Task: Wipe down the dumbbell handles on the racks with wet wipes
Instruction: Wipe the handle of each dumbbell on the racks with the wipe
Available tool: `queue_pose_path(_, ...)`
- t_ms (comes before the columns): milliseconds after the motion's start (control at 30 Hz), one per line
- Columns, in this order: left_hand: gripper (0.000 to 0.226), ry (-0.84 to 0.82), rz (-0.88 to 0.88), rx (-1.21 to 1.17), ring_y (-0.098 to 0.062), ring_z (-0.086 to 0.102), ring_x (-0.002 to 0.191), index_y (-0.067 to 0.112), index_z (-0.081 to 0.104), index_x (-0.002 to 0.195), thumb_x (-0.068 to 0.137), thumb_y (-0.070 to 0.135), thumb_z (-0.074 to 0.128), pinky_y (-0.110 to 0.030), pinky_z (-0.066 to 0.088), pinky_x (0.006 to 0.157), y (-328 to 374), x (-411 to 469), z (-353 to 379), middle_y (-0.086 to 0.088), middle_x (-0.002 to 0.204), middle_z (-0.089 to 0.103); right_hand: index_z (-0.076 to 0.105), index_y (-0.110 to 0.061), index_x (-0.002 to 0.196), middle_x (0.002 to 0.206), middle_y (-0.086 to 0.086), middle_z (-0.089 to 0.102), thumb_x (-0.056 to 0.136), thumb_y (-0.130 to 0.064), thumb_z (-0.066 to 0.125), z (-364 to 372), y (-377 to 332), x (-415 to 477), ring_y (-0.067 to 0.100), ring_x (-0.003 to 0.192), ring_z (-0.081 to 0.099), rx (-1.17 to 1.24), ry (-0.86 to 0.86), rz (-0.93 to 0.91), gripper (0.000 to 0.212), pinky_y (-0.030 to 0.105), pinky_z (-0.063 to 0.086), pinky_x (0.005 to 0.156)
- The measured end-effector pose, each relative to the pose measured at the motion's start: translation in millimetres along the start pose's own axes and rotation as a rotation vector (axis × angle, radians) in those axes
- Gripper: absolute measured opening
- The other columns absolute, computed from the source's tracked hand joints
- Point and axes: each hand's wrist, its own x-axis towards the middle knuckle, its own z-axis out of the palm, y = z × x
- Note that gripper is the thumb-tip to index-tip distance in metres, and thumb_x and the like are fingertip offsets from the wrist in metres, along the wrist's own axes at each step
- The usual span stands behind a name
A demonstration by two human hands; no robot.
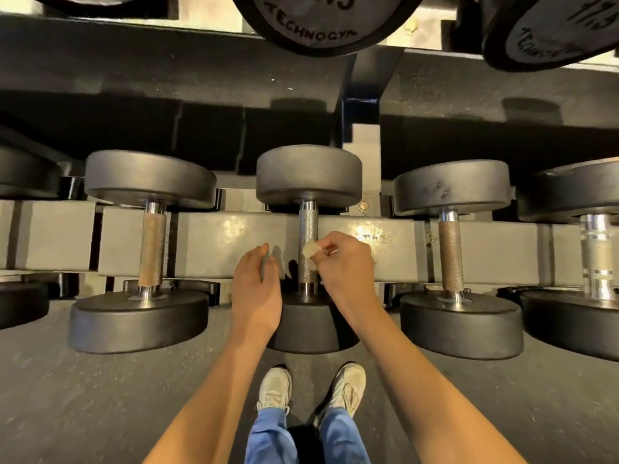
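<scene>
A black dumbbell lies on the lower rack straight ahead, its knurled steel handle [307, 229] running away from me. My right hand [345, 266] pinches a small folded wet wipe [311, 247] and holds it against the right side of that handle. My left hand [256, 283] hovers just left of the handle with fingers straight and holds nothing. My hands and forearms hide the lower part of the handle and part of the dumbbell's near head [306, 329].
More dumbbells rest on the grey rack rail [217, 239]: one with a rusty handle [152, 252] to the left, another brownish handle [450, 252] to the right, a chrome one [598, 256] at far right. An upper shelf's dumbbell heads [318, 25] overhang. My shoes [274, 388] stand on dark floor.
</scene>
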Motion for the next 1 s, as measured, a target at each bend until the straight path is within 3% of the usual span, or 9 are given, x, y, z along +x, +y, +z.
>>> queue_pose_path(167,0.04,-0.013,-0.028,-0.033,-0.01,0.037,0.133,0.022,0.043,0.141,0.102,0.029,0.037,-0.036,0.026,0.116,-2,1,0,0.004,0.145,0.043,0.067,-0.016,0.08,0.073,-0.008,0.06,0.085,-0.015,0.069,3,3,8,0.004,0.067,0.052,0.045,0.078,-0.002,0.006,0.004,0.038,0.06)
queue_pose_path(300,0.04,-0.038,-0.053,-0.074,-0.009,0.038,0.132,0.025,0.043,0.141,0.101,0.03,0.038,-0.034,0.027,0.115,-3,0,0,0.005,0.145,0.043,0.071,-0.008,0.085,0.077,-0.008,0.058,0.082,-0.014,0.072,-6,9,-6,0.006,0.07,0.054,-0.1,-0.146,-0.002,0.007,0.005,0.039,0.064)
queue_pose_path(367,0.041,-0.056,-0.059,-0.057,-0.009,0.037,0.133,0.026,0.041,0.142,0.101,0.03,0.037,-0.034,0.026,0.115,-2,0,-1,0.006,0.146,0.042,0.072,-0.009,0.089,0.082,-0.007,0.059,0.082,-0.014,0.073,-6,11,-11,0.007,0.076,0.055,-0.125,-0.179,0.035,0.009,0.008,0.04,0.069)
queue_pose_path(500,0.042,-0.063,-0.061,-0.019,-0.01,0.035,0.135,0.025,0.041,0.142,0.101,0.033,0.035,-0.032,0.024,0.115,1,0,-2,0.005,0.147,0.04,0.068,-0.013,0.079,0.074,-0.005,0.059,0.084,-0.015,0.07,-1,0,7,0.008,0.069,0.053,-0.102,-0.039,0.001,0.006,0.007,0.038,0.059)
queue_pose_path(600,0.042,-0.055,-0.067,-0.029,-0.01,0.036,0.134,0.024,0.041,0.142,0.101,0.032,0.036,-0.032,0.025,0.115,2,1,-3,0.005,0.146,0.041,0.064,-0.019,0.078,0.076,-0.004,0.063,0.087,-0.019,0.066,3,-13,28,0.01,0.073,0.058,-0.025,0.093,0.042,0.009,0.018,0.043,0.065)
queue_pose_path(700,0.042,-0.057,-0.067,-0.027,-0.01,0.035,0.134,0.024,0.041,0.142,0.101,0.03,0.036,-0.03,0.024,0.114,3,1,-2,0.006,0.146,0.041,0.069,-0.014,0.086,0.083,0.0,0.067,0.088,-0.023,0.066,8,-14,29,0.013,0.077,0.06,0.003,0.147,0.046,0.009,0.026,0.047,0.07)
queue_pose_path(800,0.042,-0.058,-0.058,-0.017,-0.01,0.036,0.134,0.024,0.041,0.143,0.101,0.028,0.036,-0.028,0.024,0.112,3,-1,-3,0.005,0.146,0.041,0.071,-0.007,0.095,0.087,-0.003,0.062,0.087,-0.015,0.067,3,-3,11,0.011,0.078,0.056,-0.054,0.03,0.005,0.012,0.018,0.044,0.071)
queue_pose_path(867,0.042,-0.056,-0.053,-0.009,-0.011,0.036,0.134,0.024,0.041,0.142,0.101,0.028,0.036,-0.029,0.025,0.113,3,-1,-3,0.005,0.146,0.041,0.071,-0.005,0.096,0.088,-0.003,0.06,0.085,-0.011,0.068,1,3,1,0.009,0.078,0.053,-0.12,-0.052,-0.018,0.013,0.008,0.038,0.063)
queue_pose_path(1000,0.042,-0.053,-0.047,0.005,-0.012,0.036,0.134,0.024,0.04,0.143,0.101,0.025,0.036,-0.032,0.025,0.114,5,-2,-4,0.004,0.146,0.041,0.071,-0.01,0.088,0.083,-0.001,0.066,0.086,-0.016,0.067,4,-6,20,0.011,0.073,0.057,-0.097,0.048,0.009,0.007,0.009,0.04,0.061)
